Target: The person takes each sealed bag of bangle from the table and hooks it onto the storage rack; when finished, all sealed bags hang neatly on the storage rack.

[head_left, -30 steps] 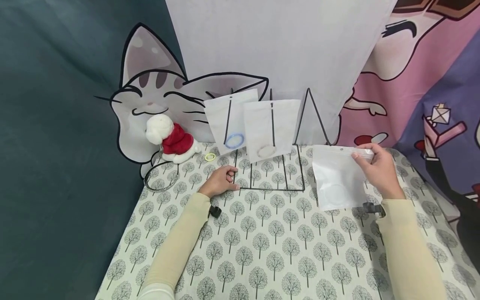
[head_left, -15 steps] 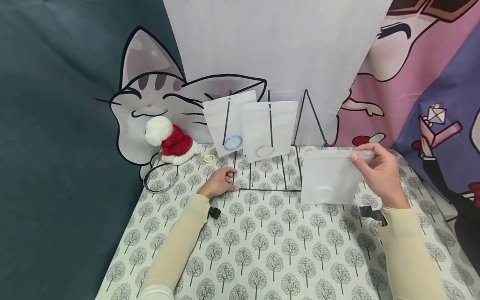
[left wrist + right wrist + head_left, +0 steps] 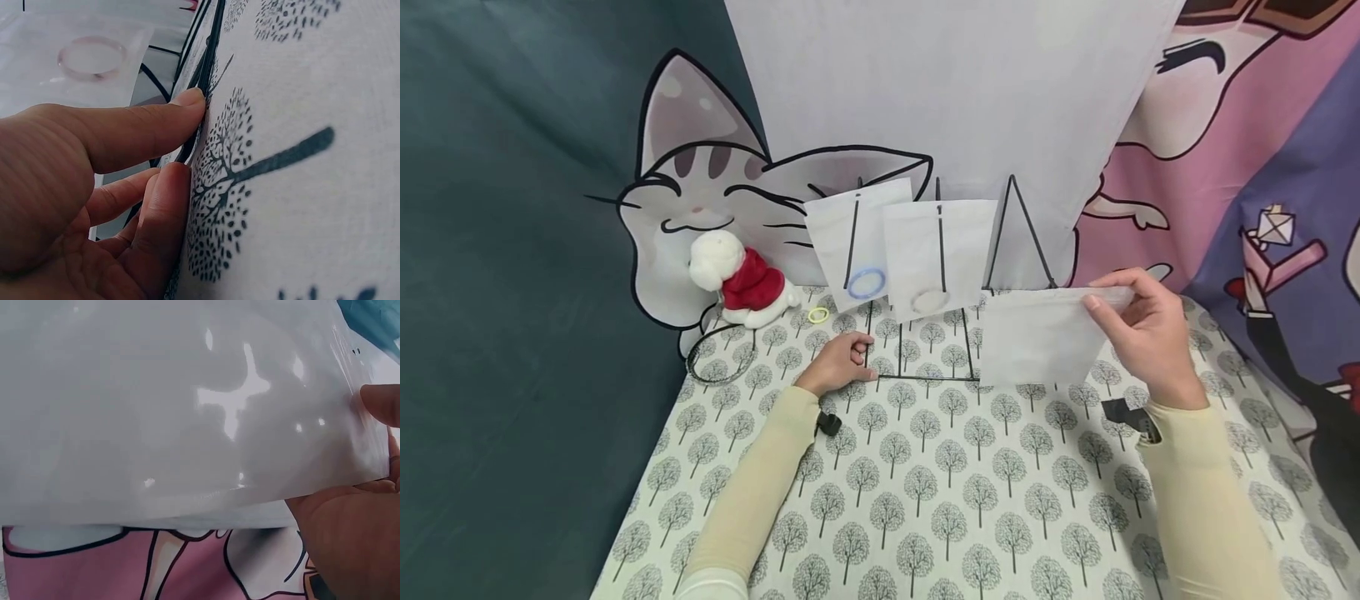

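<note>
A black wire display rack [image 3: 928, 379] stands on the cloth-covered table. My left hand [image 3: 841, 362] pinches the front left of its base wire; the left wrist view shows the thumb [image 3: 150, 128] on one side of the wire and fingers on the other. My right hand [image 3: 1156, 342] grips the top right corner of a white zip bag [image 3: 1037, 337], which hangs in front of the rack's bare right-hand prong [image 3: 1033, 225]. Glossy plastic [image 3: 156, 406] of that bag fills most of the right wrist view. Whatever is inside it cannot be made out now.
Two white bags hang on the rack: the left one [image 3: 850, 221] with a blue bangle [image 3: 867, 283], the middle one [image 3: 921, 250] with a pale bangle [image 3: 929, 301]. Left stand a plush toy [image 3: 748, 279] in red, a yellow ring [image 3: 818, 315] and a black hoop [image 3: 718, 379].
My right hand has carried the white zip bag left and up towards the rack, covering its right base wires. The bag has turned, hiding the ring seen in it before. My left hand stays put.
</note>
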The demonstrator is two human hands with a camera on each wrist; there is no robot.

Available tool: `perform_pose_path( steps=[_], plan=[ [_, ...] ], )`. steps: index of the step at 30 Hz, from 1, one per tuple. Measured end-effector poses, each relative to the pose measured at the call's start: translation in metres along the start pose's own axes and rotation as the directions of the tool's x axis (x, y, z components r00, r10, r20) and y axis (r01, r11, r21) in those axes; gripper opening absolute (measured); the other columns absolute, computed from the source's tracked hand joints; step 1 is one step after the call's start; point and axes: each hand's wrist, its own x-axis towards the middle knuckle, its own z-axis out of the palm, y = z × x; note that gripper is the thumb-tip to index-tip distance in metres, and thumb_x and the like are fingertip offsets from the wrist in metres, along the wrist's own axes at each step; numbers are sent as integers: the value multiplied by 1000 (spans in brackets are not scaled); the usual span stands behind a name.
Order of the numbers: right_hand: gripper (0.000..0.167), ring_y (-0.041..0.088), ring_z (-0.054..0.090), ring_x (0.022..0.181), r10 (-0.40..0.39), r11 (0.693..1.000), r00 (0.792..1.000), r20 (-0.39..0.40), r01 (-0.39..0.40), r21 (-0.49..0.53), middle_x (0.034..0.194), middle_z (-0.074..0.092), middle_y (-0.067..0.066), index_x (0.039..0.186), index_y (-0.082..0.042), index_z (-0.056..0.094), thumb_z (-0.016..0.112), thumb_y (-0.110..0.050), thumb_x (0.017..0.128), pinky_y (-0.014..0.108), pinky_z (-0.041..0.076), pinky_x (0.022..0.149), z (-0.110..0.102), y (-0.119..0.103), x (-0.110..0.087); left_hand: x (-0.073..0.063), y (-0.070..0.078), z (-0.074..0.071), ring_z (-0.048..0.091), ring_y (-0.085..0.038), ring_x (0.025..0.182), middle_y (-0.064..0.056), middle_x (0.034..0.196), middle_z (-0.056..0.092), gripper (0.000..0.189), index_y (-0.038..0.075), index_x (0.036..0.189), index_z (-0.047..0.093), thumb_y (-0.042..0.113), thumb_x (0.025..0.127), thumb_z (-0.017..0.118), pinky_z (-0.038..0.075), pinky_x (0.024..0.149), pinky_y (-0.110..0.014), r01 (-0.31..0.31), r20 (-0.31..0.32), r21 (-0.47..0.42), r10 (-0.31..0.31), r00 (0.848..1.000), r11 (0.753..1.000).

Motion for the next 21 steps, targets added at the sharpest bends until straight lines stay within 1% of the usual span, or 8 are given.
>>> perform_pose_path(
  steps=[3,5,8,12,15,21],
  plan=[
    [19,10,70,66,-20,999,1000,3,20,26,89,75,5,108,21,62,65,21,89,18,53,56,5,-2,0,0,1,0,59,-21,102,-7,120,61,72,11,145,60,12,81,92,50,103,-43,-5,8,-2,5,1000,1000],
    [19,11,70,66,-40,998,999,2,40,45,88,75,7,107,23,61,64,22,89,18,54,56,7,-4,-1,0,1,0,59,-21,102,-7,120,61,72,11,145,60,12,81,92,51,103,-43,-8,9,-1,8,1000,1000],
    [20,12,72,68,-58,997,998,-15,58,41,87,75,8,108,25,60,65,22,89,19,56,57,9,-6,0,-1,1,-1,59,-21,102,-6,120,61,72,11,145,60,13,80,92,51,103,-43,-10,3,0,10,1000,1000],
    [20,12,73,72,-38,999,999,-33,38,16,90,76,6,110,20,63,67,19,90,20,59,61,9,-5,4,-1,-2,-1,59,-20,101,-6,119,61,72,11,144,60,13,80,93,51,102,-42,-12,-3,-3,12,1000,1000],
    [19,12,72,71,-11,1000,999,-45,11,4,90,76,6,110,17,64,68,17,91,19,58,60,8,-1,6,0,-3,0,60,-20,101,-6,118,61,73,10,144,60,12,79,93,51,102,-42,-11,0,-11,11,1000,1000],
    [18,13,70,73,7,999,998,-54,-9,-32,95,74,5,110,13,66,70,13,92,19,58,62,10,7,16,0,-2,0,59,-21,101,-7,118,60,72,10,144,60,12,79,92,50,102,-43,-15,2,-14,15,1000,1000]
  ],
)
